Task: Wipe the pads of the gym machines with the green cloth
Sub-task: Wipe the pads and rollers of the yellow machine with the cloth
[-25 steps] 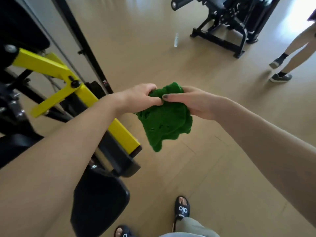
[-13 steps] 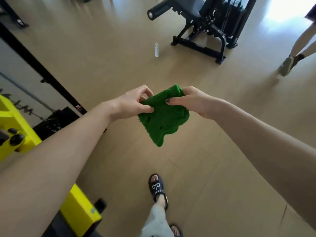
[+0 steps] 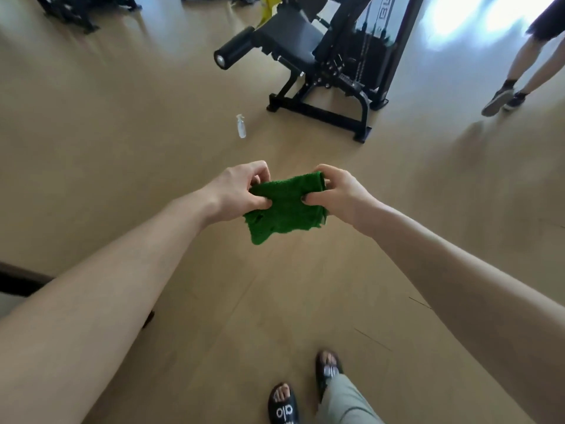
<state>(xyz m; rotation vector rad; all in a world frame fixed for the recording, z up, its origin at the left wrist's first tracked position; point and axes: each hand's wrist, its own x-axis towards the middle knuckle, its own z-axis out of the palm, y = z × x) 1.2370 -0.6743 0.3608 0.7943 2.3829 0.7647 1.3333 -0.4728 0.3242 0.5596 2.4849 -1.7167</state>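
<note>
Far left edge: a dark strip (image 3: pixel 18 278) low against the floor, partly behind the left forearm; can't tell what it is.

Left hand (image 3: pixel 237 191): thumb pinches the left edge of the green cloth (image 3: pixel 282 206) against curled fingers. Fingers (image 3: pixel 260 172) arch over the top left corner, bent, not spread. Grip is thumb on the near face, fingers behind.

Green cloth: held in the air between both hands, centre frame, well above the wooden floor (image 3: pixel 122 148). Stretched roughly flat across the top, lower edge ragged and hanging free, lowest at the left corner. It touches no machine pad.

Right hand (image 3: pixel 339 194): same kind of grip on the right edge. Thumb pressed onto the near face, fingers curled round the top right corner. Dark nail polish on the thumb.

Small clear spray bottle (image 3: pixel 241 126) stands upright on the floor beyond the hands, near the base of the black gym machine (image 3: pixel 321 71). Machine has a black roller pad (image 3: pixel 234 52) sticking out left and a seat pad (image 3: pixel 290 29) beside it, well apart from the cloth.

Bottom centre: two feet in black slides (image 3: pixel 282 407), grey trouser leg over the right one.

Top right: another person's legs (image 3: pixel 526 65) in dark shoes, next to bright glare on the floor.
</note>
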